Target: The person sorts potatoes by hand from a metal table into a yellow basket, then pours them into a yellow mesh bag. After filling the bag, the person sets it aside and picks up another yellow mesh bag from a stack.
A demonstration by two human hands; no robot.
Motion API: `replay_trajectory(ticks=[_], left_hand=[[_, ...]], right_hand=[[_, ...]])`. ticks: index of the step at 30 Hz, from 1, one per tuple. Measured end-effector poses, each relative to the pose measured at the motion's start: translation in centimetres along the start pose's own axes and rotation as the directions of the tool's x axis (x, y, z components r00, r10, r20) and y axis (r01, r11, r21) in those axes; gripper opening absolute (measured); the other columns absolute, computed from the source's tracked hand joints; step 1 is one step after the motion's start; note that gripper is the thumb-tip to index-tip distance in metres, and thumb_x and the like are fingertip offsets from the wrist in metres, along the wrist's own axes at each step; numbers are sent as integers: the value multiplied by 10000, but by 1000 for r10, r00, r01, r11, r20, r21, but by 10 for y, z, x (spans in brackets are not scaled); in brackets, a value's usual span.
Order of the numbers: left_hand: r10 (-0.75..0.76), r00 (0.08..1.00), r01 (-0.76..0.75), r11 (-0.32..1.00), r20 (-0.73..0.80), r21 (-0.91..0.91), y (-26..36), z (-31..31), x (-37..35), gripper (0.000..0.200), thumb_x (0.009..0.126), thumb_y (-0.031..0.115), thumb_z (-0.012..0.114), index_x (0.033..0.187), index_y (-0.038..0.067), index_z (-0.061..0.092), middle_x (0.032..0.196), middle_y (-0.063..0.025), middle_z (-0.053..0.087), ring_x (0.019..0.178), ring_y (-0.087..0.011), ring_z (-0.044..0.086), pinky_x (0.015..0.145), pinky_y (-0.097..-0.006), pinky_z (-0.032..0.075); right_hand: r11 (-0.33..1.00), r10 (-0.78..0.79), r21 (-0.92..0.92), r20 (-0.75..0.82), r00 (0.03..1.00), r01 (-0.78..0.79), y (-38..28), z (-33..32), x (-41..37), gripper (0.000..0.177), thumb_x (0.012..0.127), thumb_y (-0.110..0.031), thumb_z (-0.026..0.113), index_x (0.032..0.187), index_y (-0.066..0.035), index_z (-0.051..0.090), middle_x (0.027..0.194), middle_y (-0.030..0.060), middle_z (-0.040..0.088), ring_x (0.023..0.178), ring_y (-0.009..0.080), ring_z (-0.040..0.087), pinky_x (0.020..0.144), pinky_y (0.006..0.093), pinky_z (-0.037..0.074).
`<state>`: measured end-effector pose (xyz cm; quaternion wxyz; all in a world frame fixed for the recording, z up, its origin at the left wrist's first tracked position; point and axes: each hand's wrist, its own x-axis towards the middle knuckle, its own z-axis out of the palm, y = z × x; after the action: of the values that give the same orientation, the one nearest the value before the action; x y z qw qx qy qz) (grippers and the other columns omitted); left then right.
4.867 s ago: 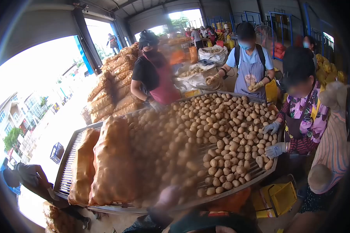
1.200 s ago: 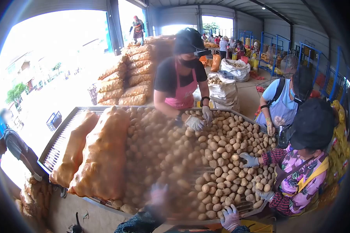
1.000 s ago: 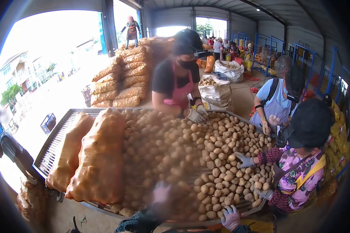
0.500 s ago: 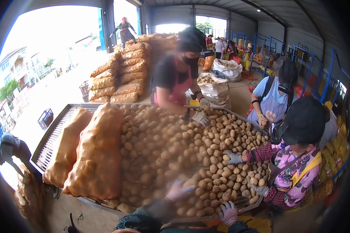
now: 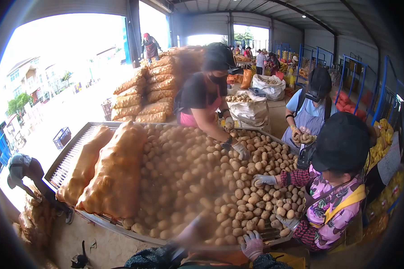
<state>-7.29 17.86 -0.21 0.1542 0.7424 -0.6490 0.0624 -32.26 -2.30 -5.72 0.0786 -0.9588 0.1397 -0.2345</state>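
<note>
Head view, only one: potatoes [image 5: 220,179] spread across the slatted table [image 5: 76,151], filling its middle and right, reaching the near edge. Key relation: nearest potatoes lie just beyond the wearer's fingertips, on the far side of both hands; roundish to slightly oval, axes pointing every way, no common long axis. Right hand [image 5: 252,244] at the near edge, right of centre, next to the closest sharp cluster, so it's the nearer one there; fingers stretched and a bit spread, back of glove up, nothing seen in it, palm hidden. Left hand [image 5: 191,231] further left over the near potatoes, badly blurred; can't tell grip, holding or not, touching or not. Potato skins tan-brown, matte, dusty-looking; centre hazy. Wearer's right glove pale knit with pinkish stripes. Table bars thin, metallic-looking, bare at far left. Two long orange mesh sacks, one nearer the left end [image 5: 85,166] and a fuller one [image 5: 114,175] beside it, both lumpy, running near to far, left of the loose potatoes. Far side: co-worker in pink apron [image 5: 200,117], gloved hand on potatoes. Right: co-worker in flowered top [image 5: 341,206], both gloves at the pile. Far left behind: stacked mesh sacks [image 5: 143,96]; far centre: white woven bag [image 5: 251,112], soft, creased, potatoes on top.
</note>
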Motion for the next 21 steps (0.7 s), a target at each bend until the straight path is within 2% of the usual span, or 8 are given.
replay_trajectory(ticks=[1, 5, 10, 12, 13, 16, 19, 21], left_hand=[[142, 990, -135, 937, 1, 321, 5, 0, -1, 109, 755, 217, 626, 823, 155, 685, 968, 27, 632, 1139, -219, 584, 1006, -361, 431], [162, 986, -123, 849, -31, 515, 52, -47, -9, 137, 777, 218, 621, 875, 152, 690, 1035, -3, 652, 1202, -223, 568, 1006, -375, 434], [-2, 981, -94, 874, 196, 476, 66, -29, -20, 288, 943, 238, 559, 1205, 124, 595, 1091, -29, 607, 1189, -226, 555, 1000, -387, 429], [43, 968, -231, 536, 247, 812, 53, 6, -35, 362, 1025, 274, 523, 1348, 113, 555, 1140, -38, 594, 1194, -227, 544, 1009, -398, 426], [134, 960, -261, 99, 247, 960, 44, 27, -42, 364, 1036, 309, 513, 1341, 115, 558, 1159, -38, 597, 1196, -232, 542, 1013, -404, 426], [178, 927, -198, -514, 329, 835, 41, 31, -28, 426, 1058, 410, 470, 1363, 123, 549, 1233, -51, 595, 1197, -238, 534, 1029, -406, 425], [368, 920, -233, 249, 131, 940, 31, 8, -5, 204, 896, 297, 552, 1033, 167, 630, 1045, -14, 620, 1121, -219, 573, 919, -389, 454], [436, 900, -251, 525, -3, 813, 25, -5, 9, 91, 811, 227, 603, 855, 191, 675, 935, 10, 632, 1079, -205, 594, 864, -377, 466]], right_hand=[[1000, -5, 11, -7, 1000, 5, 3, 0, -1, 296, 888, -322, 629, 1004, -61, 705, 1178, 155, 653, 1152, 404, 545, 1019, 509, 447], [997, 0, 71, 7, 1000, 0, 9, 6, -9, 300, 920, -355, 592, 985, -87, 710, 1172, 131, 653, 1163, 372, 547, 1062, 528, 402], [997, -12, 76, -6, 1000, 13, 22, 16, -17, 299, 919, -357, 598, 967, -87, 720, 1174, 120, 662, 1168, 373, 546, 1061, 501, 408], [994, 46, 102, -29, 999, -43, 8, -2, -10, 291, 918, -354, 602, 960, -93, 722, 1167, 112, 664, 1162, 368, 549, 1058, 500, 410], [995, 37, 95, -32, 999, -33, 9, -3, -10, 276, 906, -346, 619, 955, -95, 722, 1166, 117, 663, 1157, 370, 550, 1045, 494, 420], [996, 17, 91, -13, 1000, -15, 20, -20, -1, 251, 880, -331, 654, 948, -99, 721, 1163, 125, 660, 1147, 372, 553, 1015, 483, 445], [997, 15, 79, 5, 1000, -15, 18, -28, 0, 255, 874, -336, 660, 957, -102, 718, 1153, 124, 658, 1140, 375, 556, 997, 486, 455], [999, -2, 44, -6, 1000, 2, 18, -26, -1, 256, 871, -337, 661, 958, -103, 716, 1147, 124, 657, 1135, 379, 557, 983, 490, 464]])
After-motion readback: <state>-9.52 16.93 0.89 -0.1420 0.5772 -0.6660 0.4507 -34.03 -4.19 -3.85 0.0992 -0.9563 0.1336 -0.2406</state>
